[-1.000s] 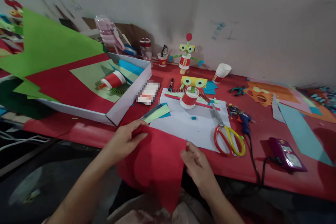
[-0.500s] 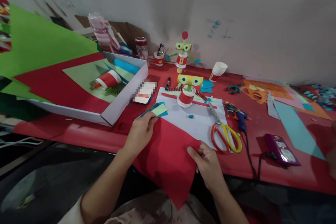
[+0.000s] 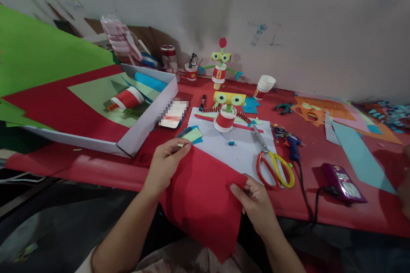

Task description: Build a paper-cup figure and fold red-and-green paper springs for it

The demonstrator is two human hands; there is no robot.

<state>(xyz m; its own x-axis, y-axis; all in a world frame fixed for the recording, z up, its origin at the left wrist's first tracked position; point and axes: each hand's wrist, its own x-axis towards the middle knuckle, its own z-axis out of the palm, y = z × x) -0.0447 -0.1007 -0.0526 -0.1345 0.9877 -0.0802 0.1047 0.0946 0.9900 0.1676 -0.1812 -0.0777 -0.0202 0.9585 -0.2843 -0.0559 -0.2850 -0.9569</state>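
Observation:
A sheet of red paper (image 3: 205, 196) hangs over the table's front edge, held at two upper corners. My left hand (image 3: 165, 164) pinches its left corner, close to some green and blue paper pieces (image 3: 193, 135). At the right corner, my right hand (image 3: 254, 200) grips the sheet between thumb and fingers. Beyond the sheet, a paper-cup figure (image 3: 225, 118) with a yellow eye piece and coiled arms stands on white paper (image 3: 246, 153). Scissors (image 3: 269, 158) with red and yellow handles lie to the right, blades pointing away from me.
At the left, a white box (image 3: 150, 115) holds coloured sheets and a cup figure (image 3: 128, 99). Another figure (image 3: 219, 73) and stacked cups (image 3: 264, 87) stand at the back. A glue gun (image 3: 294, 147) and a purple device (image 3: 344, 183) with cables are at the right.
My left hand has shifted slightly left and down with its corner of the red sheet. The sheet hangs a little lower and flatter. The view has shifted slightly.

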